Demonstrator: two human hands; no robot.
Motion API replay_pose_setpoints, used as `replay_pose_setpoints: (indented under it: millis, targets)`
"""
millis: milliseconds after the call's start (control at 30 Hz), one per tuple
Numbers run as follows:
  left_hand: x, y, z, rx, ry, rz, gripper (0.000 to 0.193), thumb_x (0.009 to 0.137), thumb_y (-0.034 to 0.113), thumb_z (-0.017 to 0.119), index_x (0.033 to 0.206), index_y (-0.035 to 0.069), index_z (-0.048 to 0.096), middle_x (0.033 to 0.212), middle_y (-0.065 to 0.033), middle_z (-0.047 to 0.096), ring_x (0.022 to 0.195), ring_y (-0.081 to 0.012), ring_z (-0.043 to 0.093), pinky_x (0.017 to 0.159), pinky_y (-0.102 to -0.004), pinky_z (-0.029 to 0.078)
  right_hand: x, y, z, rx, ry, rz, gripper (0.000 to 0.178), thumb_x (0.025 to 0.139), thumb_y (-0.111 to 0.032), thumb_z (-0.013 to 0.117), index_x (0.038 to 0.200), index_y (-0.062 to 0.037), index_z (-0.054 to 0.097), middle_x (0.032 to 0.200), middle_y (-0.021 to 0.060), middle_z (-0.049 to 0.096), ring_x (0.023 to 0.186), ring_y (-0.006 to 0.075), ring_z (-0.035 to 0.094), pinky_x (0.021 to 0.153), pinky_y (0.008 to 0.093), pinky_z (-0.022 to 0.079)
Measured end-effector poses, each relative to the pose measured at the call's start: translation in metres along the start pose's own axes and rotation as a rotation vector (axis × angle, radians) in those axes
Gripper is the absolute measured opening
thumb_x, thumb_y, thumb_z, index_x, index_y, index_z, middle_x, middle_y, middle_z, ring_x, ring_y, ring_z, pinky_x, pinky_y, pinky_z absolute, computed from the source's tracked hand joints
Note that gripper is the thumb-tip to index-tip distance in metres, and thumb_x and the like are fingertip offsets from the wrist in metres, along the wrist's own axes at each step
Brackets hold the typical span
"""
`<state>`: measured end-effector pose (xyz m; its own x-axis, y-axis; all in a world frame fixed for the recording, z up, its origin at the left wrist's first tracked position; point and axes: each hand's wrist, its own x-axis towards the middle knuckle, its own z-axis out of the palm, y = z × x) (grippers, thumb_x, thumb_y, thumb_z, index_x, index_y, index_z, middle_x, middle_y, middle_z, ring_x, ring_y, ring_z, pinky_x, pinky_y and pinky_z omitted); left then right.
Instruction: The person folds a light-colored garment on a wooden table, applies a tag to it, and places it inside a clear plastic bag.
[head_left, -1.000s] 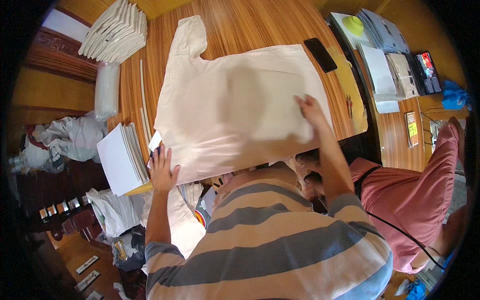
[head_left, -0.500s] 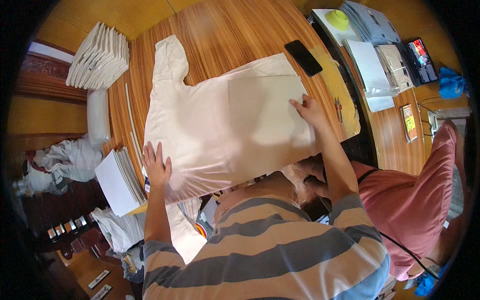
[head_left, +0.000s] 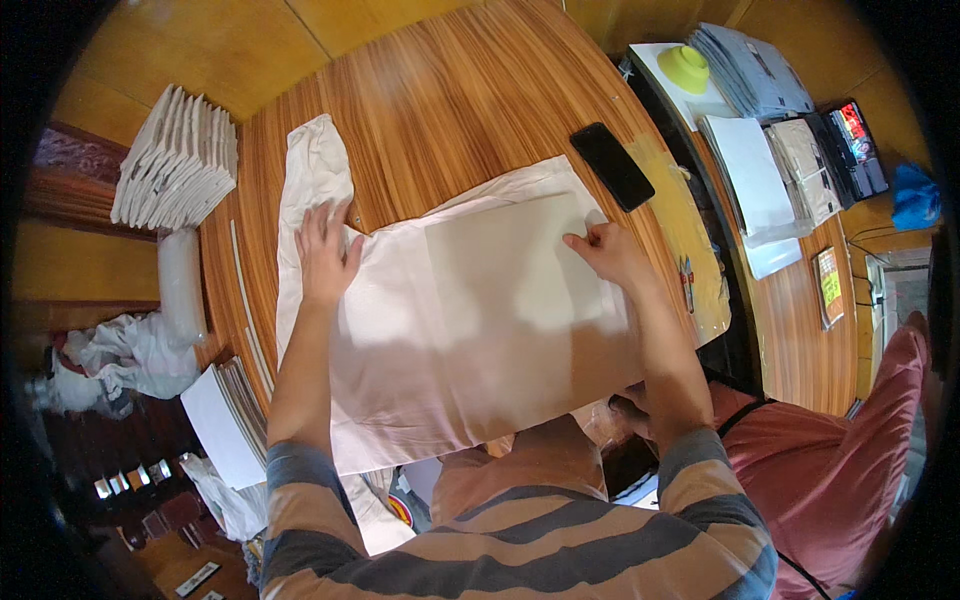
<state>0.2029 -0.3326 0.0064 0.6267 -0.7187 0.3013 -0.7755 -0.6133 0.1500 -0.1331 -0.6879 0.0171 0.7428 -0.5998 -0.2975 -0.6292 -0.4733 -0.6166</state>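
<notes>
A pale pinkish-cream long-sleeved shirt (head_left: 390, 400) lies spread sideways on the wooden table, one sleeve pointing to the far side. The other sleeve hangs off the near edge. Over its right half lies a flat beige sheet (head_left: 500, 270), maybe card. My left hand (head_left: 325, 255) rests on the base of the far sleeve with its fingers spread. At the right end, my right hand (head_left: 612, 255) has thumb and fingers closed at the sheet's edge. Whether it also grips the shirt's hem is hidden.
A black phone (head_left: 612, 166) lies beyond my right hand, with small snips (head_left: 687, 284) nearby. Folded garments (head_left: 180, 160) are stacked at far left, above white sheets (head_left: 225, 425). On the right side table are a green bowl (head_left: 684, 69) and packed garments. Someone in red clothing (head_left: 830, 450) sits at right.
My left hand has moved from the shirt's near left part up to the base of the far sleeve. My right hand stays at the right edge. The whole view has shifted slightly.
</notes>
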Motion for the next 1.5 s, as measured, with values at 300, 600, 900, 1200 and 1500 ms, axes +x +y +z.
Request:
replay_pose_setpoints:
  millis: [300,600,900,1200,1500]
  targets:
    - [0.037,0.009,-0.002,-0.13,-0.097,0.446,0.023,0.094,0.022,0.076,0.104,0.003,0.067,0.117,-0.0127,0.065,0.12,-0.0359,0.058,0.114,-0.0494,0.043,0.097,-0.016,-0.03,-0.409,0.302,-0.883,0.016,0.098,-0.02,0.069,0.107,-0.0074,0.075,0.118,0.0088,0.071,0.114,0.0306,0.065,0.092,0.0446,0.055]
    - [0.031,-0.02,-0.02,-0.233,-0.218,0.387,0.031,0.097,0.033,0.075,0.088,0.004,0.068,0.092,-0.0151,0.067,0.102,-0.0356,0.061,0.094,-0.0471,0.049,0.117,-0.02,-0.049,0.31,0.134,-0.44,0.028,0.103,-0.03,0.073,0.097,-0.0032,0.072,0.08,0.0079,0.068,0.074,0.0178,0.061,0.073,0.0359,0.051]
    - [0.074,-0.037,-0.022,-0.095,-0.495,0.301,0.034,0.096,0.037,0.074,0.092,0.004,0.074,0.1,-0.0151,0.069,0.11,-0.0332,0.062,0.101,-0.0475,0.048,0.153,-0.054,-0.048,-0.357,0.035,-0.158,0.042,0.097,-0.044,0.076,0.104,-0.003,0.07,0.09,0.0157,0.076,0.079,0.0304,0.07,0.074,0.0433,0.056]
    - [-0.03,0.036,0.003,-0.024,-0.224,0.226,0.073,0.1,0.045,0.063,0.165,0.02,0.041,0.174,-0.0152,0.027,0.16,-0.0423,0.021,0.127,-0.0698,0.014,0.042,-0.077,0.043,-0.347,0.314,-0.349,0.055,0.104,-0.044,0.062,0.138,-0.0013,0.061,0.154,0.0238,0.053,0.143,0.0408,0.051,0.114,0.051,0.046]
    - [0.042,0.015,0.021,0.017,-0.301,0.137,0.072,0.102,0.053,0.058,0.166,0.027,0.039,0.179,-0.0099,0.018,0.164,-0.0395,0.014,0.127,-0.0697,0.007,0.112,-0.045,0.034,-0.506,0.237,-0.472,0.071,0.109,-0.053,0.046,0.163,-0.0082,0.039,0.173,0.0126,0.031,0.162,0.035,0.023,0.132,0.0535,0.016]
